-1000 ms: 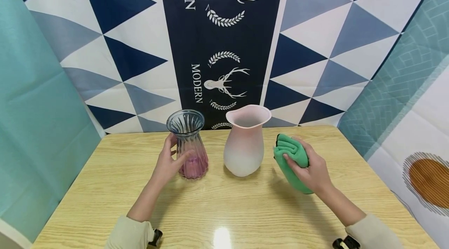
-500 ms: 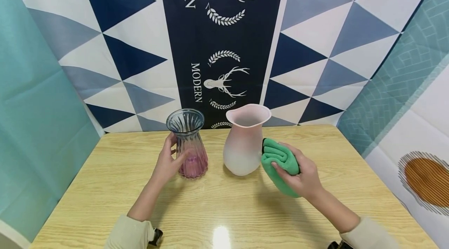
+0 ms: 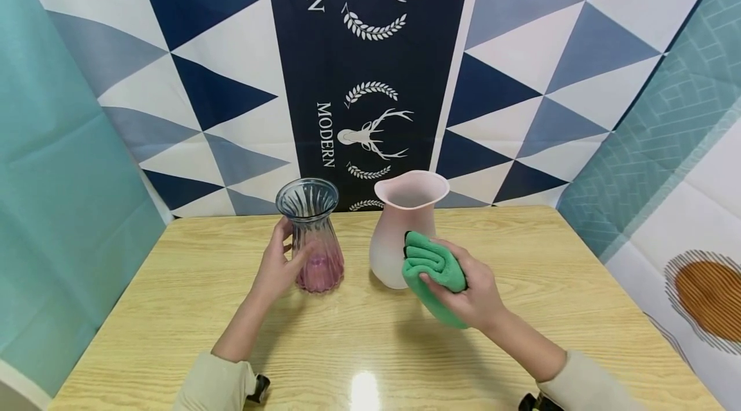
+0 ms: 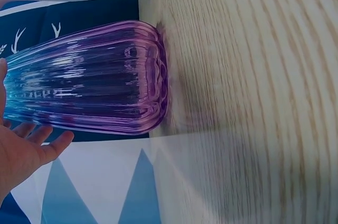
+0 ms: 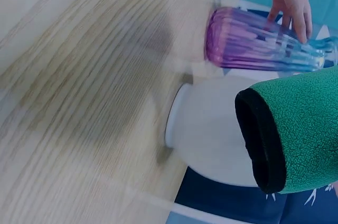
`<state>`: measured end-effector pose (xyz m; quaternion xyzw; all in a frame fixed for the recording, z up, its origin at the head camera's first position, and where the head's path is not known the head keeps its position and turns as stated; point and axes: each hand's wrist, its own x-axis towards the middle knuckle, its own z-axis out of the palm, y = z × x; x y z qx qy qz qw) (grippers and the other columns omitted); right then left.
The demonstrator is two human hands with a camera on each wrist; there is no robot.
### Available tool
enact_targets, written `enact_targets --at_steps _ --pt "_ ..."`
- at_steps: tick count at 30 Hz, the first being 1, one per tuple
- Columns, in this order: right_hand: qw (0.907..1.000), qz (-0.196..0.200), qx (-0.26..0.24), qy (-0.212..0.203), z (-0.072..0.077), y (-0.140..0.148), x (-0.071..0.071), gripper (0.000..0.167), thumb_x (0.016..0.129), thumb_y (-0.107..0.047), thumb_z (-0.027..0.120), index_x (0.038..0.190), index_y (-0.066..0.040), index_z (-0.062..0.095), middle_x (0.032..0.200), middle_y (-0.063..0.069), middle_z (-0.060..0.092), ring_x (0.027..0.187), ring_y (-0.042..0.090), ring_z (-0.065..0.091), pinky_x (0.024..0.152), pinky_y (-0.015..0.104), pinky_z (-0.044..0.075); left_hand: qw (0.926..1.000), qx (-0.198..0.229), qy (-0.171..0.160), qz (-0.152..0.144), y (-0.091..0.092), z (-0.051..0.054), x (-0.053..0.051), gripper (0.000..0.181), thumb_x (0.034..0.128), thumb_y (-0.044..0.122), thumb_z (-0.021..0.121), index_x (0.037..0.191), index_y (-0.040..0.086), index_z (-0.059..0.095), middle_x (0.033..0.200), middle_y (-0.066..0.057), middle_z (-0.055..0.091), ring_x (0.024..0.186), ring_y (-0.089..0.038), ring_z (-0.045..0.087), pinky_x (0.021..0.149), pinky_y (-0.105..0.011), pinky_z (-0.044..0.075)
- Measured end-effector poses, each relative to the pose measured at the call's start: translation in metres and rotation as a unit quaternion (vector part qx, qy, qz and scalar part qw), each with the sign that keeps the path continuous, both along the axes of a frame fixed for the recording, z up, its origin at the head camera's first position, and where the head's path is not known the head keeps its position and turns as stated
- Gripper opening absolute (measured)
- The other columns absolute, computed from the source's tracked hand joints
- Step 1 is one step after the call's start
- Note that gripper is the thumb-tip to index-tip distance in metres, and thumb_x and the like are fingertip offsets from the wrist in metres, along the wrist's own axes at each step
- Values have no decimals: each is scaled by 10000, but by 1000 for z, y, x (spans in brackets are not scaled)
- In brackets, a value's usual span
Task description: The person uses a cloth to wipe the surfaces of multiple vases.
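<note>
A ribbed glass vase (image 3: pixel 317 250), blue at the top and pink-purple at the base, stands upright on the wooden table. My left hand (image 3: pixel 279 264) holds it from the left, thumb in front and fingers at its side and back; the vase's base (image 4: pixel 142 78) fills the left wrist view's middle. My right hand (image 3: pixel 475 292) grips a folded green cloth (image 3: pixel 435 273) with a dark edge. The cloth hangs in front of a frosted pink-and-white vase (image 3: pixel 388 250), hiding its lower right part. In the right wrist view, the green cloth (image 5: pixel 311 129) overlaps that vase's body.
The wooden table (image 3: pixel 191 308) reaches back to a patterned curtain (image 3: pixel 370 76) with triangles and deer heads. Teal fabric (image 3: pixel 58 205) hangs on the left. More curtain (image 3: pixel 654 205) lies along the right side.
My right hand has moved left with the green cloth, from beside the frosted vase to in front of it. My left hand and both vases have stayed in place.
</note>
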<state>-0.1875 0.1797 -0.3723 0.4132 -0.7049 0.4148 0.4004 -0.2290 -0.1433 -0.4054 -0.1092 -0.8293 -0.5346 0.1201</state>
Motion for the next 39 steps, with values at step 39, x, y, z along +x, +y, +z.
enact_targets --at_steps 39 --pt "9998 161 98 -16 7 -82 -4 479 888 -343 613 1132 66 567 1011 175 670 855 234 673 845 172 510 9996 78 -268 44 9 37 20 660 933 235 580 1453 58 215 1429 -220 383 1340 -368 359 1068 -541 347"
